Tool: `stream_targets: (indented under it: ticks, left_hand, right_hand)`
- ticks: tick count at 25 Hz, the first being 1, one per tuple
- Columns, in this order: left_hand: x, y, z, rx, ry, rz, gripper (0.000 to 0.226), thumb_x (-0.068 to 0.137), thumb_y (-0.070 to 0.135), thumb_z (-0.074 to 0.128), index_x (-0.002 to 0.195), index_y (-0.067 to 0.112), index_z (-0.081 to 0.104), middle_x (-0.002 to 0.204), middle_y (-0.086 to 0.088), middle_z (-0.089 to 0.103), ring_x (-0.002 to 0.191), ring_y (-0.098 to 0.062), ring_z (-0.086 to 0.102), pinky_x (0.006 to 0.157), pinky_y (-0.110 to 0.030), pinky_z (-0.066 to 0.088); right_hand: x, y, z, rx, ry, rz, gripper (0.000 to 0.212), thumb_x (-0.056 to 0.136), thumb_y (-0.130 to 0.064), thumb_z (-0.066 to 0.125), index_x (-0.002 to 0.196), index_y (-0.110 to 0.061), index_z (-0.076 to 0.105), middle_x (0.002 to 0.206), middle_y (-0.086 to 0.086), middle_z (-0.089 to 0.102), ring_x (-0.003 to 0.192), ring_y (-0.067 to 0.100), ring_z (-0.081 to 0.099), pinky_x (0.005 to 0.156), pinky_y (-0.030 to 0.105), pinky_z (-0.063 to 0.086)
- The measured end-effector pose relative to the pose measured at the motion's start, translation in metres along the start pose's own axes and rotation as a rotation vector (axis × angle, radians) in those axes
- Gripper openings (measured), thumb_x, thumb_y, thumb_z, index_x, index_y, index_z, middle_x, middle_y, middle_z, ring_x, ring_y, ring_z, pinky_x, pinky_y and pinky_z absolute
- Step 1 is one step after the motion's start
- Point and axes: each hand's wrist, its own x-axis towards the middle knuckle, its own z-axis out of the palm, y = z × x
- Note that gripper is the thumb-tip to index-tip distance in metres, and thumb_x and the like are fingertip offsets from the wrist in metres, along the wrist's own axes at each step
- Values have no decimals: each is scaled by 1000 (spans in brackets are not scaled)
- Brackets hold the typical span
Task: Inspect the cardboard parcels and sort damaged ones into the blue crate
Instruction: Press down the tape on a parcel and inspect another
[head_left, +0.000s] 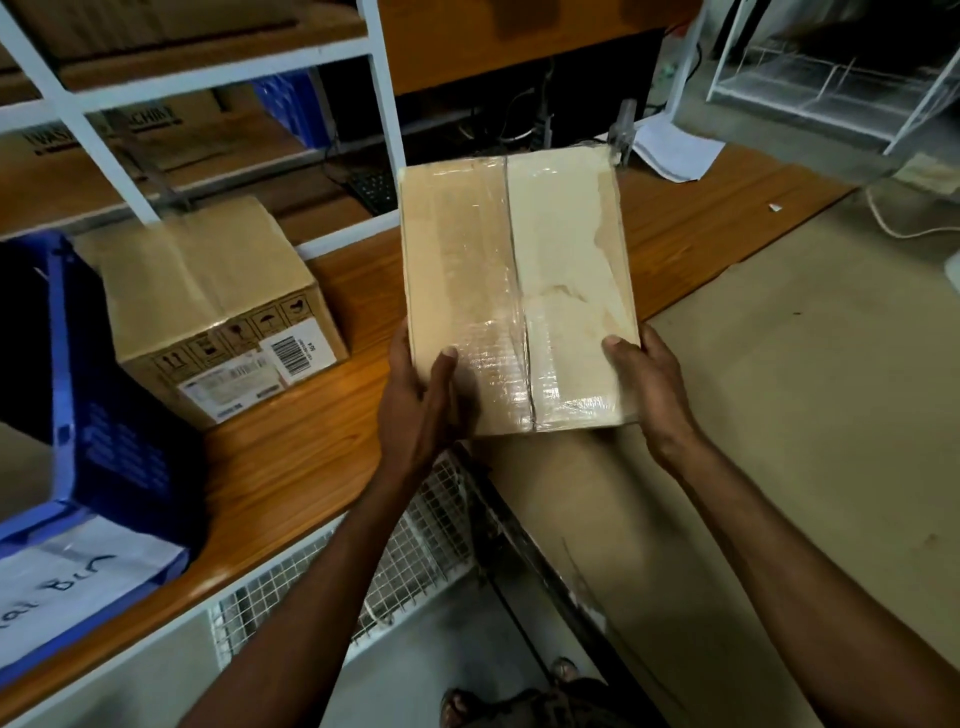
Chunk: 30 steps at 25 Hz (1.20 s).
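A flat cardboard parcel (519, 280) wrapped in clear tape is held up in front of me over the wooden counter. My left hand (421, 395) grips its near left corner, thumb on the top face. At the near right corner my right hand (649, 384) grips it the same way. The top face shows a torn, peeled patch on its right half. A second, cube-shaped parcel (218, 306) with barcode labels sits on the counter to the left. The blue crate (93, 415) stands at the far left, a white handwritten label on its near side.
The wooden counter (291, 467) runs from lower left to upper right. A large sheet of brown cardboard (779, 441) covers its right part. White shelving (384, 104) with more boxes rises behind. Loose papers (675, 148) and a wire rack (831, 83) lie at the back right.
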Motion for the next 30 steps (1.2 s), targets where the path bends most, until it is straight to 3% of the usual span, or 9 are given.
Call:
stream_targets:
  ticks: [5, 7, 10, 12, 16, 20, 25, 28, 30]
  left_hand:
    - [6, -11, -4, -36, -28, -23, 59, 105, 50, 49, 159, 33, 34, 144, 9, 58, 123, -6, 62, 88, -32, 62]
    - [7, -8, -9, -133, -124, -18, 65, 105, 33, 60, 161, 32, 28, 153, 6, 49, 132, -10, 56, 94, -39, 61]
    - [2, -7, -16, -201, -236, -28, 86, 95, 14, 76, 161, 34, 24, 155, 3, 44, 135, -17, 55, 91, -41, 62]
    - [4, -8, -12, -181, -209, -33, 87, 92, 23, 80, 160, 33, 27, 154, 1, 45, 136, -21, 54, 91, -46, 62]
    - [13, 2, -1, 65, -101, 1, 108, 71, 66, 87, 156, 37, 26, 151, 4, 45, 133, -21, 53, 85, -44, 63]
    - [22, 2, 2, 74, -85, -51, 94, 77, 70, 78, 152, 40, 31, 143, 6, 55, 120, -18, 63, 78, -40, 65]
    - [23, -17, -6, -47, -75, -67, 55, 108, 49, 46, 159, 30, 39, 142, 7, 61, 119, -9, 63, 81, -24, 57]
    - [24, -8, -6, -42, -47, -96, 50, 111, 42, 42, 158, 28, 39, 138, 15, 56, 115, -3, 60, 80, -19, 53]
    - [25, -9, -6, -35, -65, -91, 52, 111, 47, 39, 160, 30, 36, 143, 15, 53, 121, -10, 58, 86, -27, 55]
  right_hand:
    - [2, 9, 4, -37, 5, 5, 42, 104, -41, 57, 142, -23, 57, 124, -6, 69, 114, 14, 66, 90, 28, 56]
    - [-1, 9, -1, -10, -102, 34, 56, 95, -41, 71, 145, -26, 49, 126, -12, 66, 114, 6, 64, 89, 22, 53]
    - [-4, 12, -5, -90, -131, 14, 79, 79, -48, 81, 147, -28, 44, 130, -11, 63, 117, 5, 61, 90, 24, 54]
    - [-5, 11, 0, -148, -78, -24, 84, 80, -54, 79, 149, -28, 40, 135, -8, 61, 121, 13, 60, 92, 28, 55]
    - [-10, -5, 17, -359, 46, -52, 108, 69, -69, 83, 151, -29, 26, 143, -5, 52, 121, 17, 52, 93, 36, 54]
    - [4, -10, 16, -325, 0, -18, 98, 76, -65, 80, 152, -26, 32, 139, -8, 56, 121, 15, 55, 96, 37, 53]
    - [17, 1, 0, -124, -99, 19, 45, 108, -35, 52, 152, -30, 46, 129, -16, 63, 110, -1, 61, 83, 15, 51]
    - [21, 0, 3, -103, -17, 9, 35, 109, -32, 47, 143, -32, 57, 124, -14, 68, 113, 12, 66, 93, 33, 55]
    - [19, 2, 5, -170, 1, -11, 41, 107, -49, 44, 143, -34, 56, 129, -12, 67, 117, 14, 64, 97, 37, 53]
